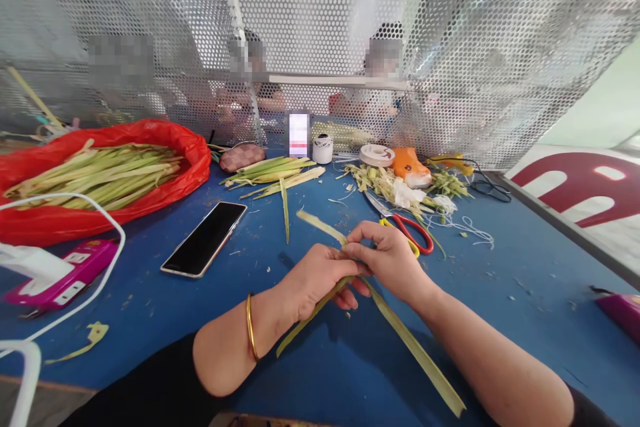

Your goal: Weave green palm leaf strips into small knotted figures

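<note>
My left hand (325, 275) and my right hand (383, 255) meet over the middle of the blue table, both closed on flat pale-green leaf strips. One leaf strip (420, 350) runs from under the hands down to the lower right. A shorter end points away from me past my fingertips, and another comes out below my left palm. How the strips cross between the fingers is hidden. Beyond my right hand lie scissors (424, 240) with red and yellow handles. A loose narrow strip (285, 209) rests farther back, near a small pile of leaf strips (273, 171).
A red plastic bag (193, 180) full of leaf strips stands at left, with a black phone (205, 240) beside it. A purple power strip (75, 273) and white cable (117, 240) lie near left. Scraps, thread and a tape roll (377, 155) sit behind; perforated metal panels (320, 27) close the back.
</note>
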`<state>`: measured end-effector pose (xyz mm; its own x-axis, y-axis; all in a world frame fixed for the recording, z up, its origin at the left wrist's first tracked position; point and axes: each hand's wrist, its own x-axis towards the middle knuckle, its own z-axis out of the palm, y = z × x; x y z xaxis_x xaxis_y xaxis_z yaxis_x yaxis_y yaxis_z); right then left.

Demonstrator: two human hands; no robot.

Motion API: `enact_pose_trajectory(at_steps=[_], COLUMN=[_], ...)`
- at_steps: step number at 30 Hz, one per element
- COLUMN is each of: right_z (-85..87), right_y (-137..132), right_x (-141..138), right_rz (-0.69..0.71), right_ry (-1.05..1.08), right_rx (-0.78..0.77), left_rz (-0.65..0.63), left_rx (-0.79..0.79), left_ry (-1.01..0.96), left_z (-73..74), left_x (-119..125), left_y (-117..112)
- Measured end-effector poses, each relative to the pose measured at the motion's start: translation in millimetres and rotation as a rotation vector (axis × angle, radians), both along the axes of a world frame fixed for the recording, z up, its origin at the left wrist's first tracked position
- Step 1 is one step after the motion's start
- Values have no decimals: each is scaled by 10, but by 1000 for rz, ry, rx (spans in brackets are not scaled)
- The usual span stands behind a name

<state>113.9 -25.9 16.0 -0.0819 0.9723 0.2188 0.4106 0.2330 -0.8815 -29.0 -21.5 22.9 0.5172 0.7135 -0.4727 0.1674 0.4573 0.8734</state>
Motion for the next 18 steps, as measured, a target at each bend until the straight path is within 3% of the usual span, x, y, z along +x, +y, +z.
enact_pose_trajectory(at_steps=[9, 13, 18], right_z=[-36, 54, 367], right_y=[-36, 25, -36], right_x=[-68, 53, 347], right_rz=[29, 15, -239], right_ry=[-60, -80, -21], right_rx=[173, 270, 295], left_rz=[-33, 134, 332], left_rx=[-64, -80, 23], left_ry=[-48, -170, -323], left_z=[-19, -11, 100], left_x=[2, -19, -161], left_y=[-21, 28, 164])
